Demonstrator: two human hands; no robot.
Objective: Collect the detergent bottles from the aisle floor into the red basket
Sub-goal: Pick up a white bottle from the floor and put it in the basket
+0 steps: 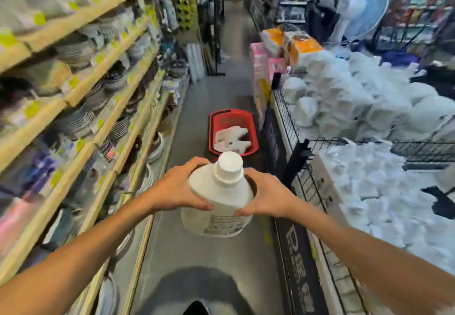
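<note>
A person is holding a white detergent bottle upright in both hands, a little below the centre of the view, above the grey aisle floor. The left hand is gripping the bottle's shoulder from the nine o'clock side, its fingers curling over the top and the thumb pressing the near face. The right hand is gripping from the three o'clock side in the same way, its fingers curled round the shoulder beside the white cap. A printed label is showing low on the bottle's near face.

The red basket is sitting on the floor at twelve o'clock from the bottle, well apart from it and just beside the foot of the right-hand display. White bottles, too blurred to count, are lying inside it.

At nine o'clock, wooden shelves are carrying stacked plates and bowls with yellow price tags. At three o'clock, a black wire bin is holding heaps of white wrapped packs. A standing fan is showing at one o'clock, far back.
</note>
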